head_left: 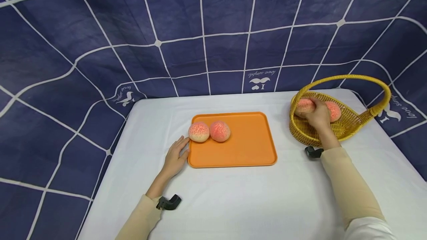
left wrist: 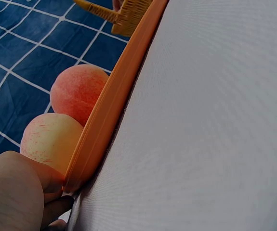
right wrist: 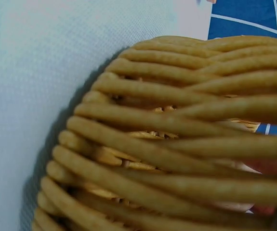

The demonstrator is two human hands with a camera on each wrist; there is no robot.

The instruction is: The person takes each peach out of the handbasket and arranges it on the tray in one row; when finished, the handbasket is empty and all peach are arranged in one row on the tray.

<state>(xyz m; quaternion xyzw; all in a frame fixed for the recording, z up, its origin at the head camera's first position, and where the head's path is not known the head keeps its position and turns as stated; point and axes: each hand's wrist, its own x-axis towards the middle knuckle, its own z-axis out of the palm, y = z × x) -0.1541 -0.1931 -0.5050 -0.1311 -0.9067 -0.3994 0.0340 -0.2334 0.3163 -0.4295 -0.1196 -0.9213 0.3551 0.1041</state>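
My left hand (head_left: 175, 156) lies at the left edge of an orange tray (head_left: 247, 140), its fingers fairly straight and touching the rim. Two pink and cream peaches sit side by side at the tray's upper left: a paler peach (head_left: 199, 132) by my fingertips and a redder peach (head_left: 220, 131) beside it. At the right, my right hand (head_left: 319, 115) reaches into a yellow wicker basket (head_left: 298, 135) and grips a peach (head_left: 304, 107). Another peach (head_left: 334, 111) lies in the basket, right of that hand. Basket weave (right wrist: 167, 125) hides most of the right hand's work in the right wrist view.
The basket's tall handle (head_left: 347, 77) arches over the right hand. A white cloth (head_left: 233, 195) covers the table. Dark blue fabric with white grid lines (head_left: 227, 51) hangs behind and at the sides. Each wrist wears a black device.
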